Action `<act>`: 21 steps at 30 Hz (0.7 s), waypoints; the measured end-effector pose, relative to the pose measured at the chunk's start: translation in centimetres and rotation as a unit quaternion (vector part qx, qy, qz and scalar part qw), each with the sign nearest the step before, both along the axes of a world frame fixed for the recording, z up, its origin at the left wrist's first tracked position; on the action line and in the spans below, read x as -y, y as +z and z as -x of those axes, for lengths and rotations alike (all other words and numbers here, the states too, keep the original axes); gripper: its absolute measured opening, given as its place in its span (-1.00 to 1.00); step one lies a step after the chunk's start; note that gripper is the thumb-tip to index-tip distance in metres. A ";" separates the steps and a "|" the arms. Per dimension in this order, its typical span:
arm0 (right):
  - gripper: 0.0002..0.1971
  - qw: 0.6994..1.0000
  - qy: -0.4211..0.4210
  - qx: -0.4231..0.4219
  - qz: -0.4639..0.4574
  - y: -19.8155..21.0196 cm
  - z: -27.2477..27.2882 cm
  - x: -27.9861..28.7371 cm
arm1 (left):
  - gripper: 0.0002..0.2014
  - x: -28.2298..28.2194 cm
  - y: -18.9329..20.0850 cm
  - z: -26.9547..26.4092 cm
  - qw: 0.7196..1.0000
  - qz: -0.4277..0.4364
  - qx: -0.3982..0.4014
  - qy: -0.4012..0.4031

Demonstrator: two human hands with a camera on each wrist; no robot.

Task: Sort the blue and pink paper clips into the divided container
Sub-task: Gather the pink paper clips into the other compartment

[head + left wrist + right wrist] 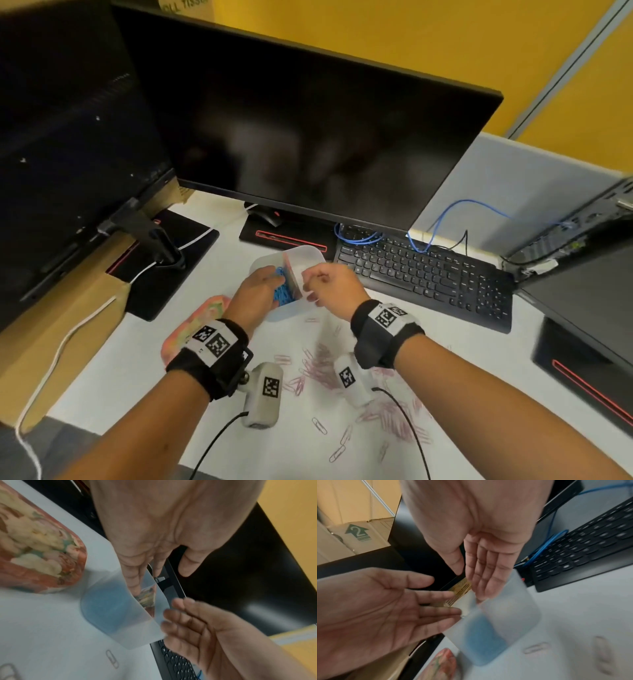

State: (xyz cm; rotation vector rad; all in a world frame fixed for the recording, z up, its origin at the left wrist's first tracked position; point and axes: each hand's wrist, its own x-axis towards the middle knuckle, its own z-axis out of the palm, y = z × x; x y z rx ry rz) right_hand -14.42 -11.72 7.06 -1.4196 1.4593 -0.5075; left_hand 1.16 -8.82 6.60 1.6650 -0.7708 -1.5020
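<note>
A translucent container (301, 255) stands on the white table, split by an upright card divider (293, 274). Blue paper clips (282, 294) fill its left compartment and show through the wall (109, 605) (482, 639). My left hand (260, 284) (137, 568) reaches into that compartment with straight fingers and holds nothing I can see. My right hand (325, 279) (476, 580) hovers over the right compartment, its fingers extended at the rim and empty. Pink paper clips (318, 366) lie scattered on the table nearer me, some under my right forearm (394, 418).
A floral pink lid (195, 322) (34, 547) lies left of the container. A black keyboard (428, 277) with a blue cable (445, 219) sits to the right. Two dark monitors (308, 137) stand behind. A cardboard box (68, 308) is at the left edge.
</note>
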 end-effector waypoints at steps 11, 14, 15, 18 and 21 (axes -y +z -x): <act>-0.22 0.926 -0.072 -0.371 -0.015 -9.6 19.4 -13.5 | -0.26 -9.6 -7.7 -0.9 0.813 0.109 0.354 -0.449; -0.18 0.915 -0.056 -0.397 -0.038 -10.5 20.2 -13.6 | -0.21 -8.1 -9.0 1.1 0.760 0.140 0.415 -0.480; -0.19 0.916 -0.044 -0.396 -0.042 -10.4 19.9 -13.2 | -0.20 -7.4 -9.3 2.0 0.746 0.148 0.427 -0.489; -0.18 0.920 0.012 -0.392 -0.026 -10.1 18.2 -12.2 | -0.17 -5.3 -9.8 4.8 0.692 0.149 0.469 -0.528; -0.18 0.919 0.071 -0.388 0.009 -10.2 16.0 -12.5 | -0.09 -4.5 -10.4 7.6 0.644 0.153 0.486 -0.570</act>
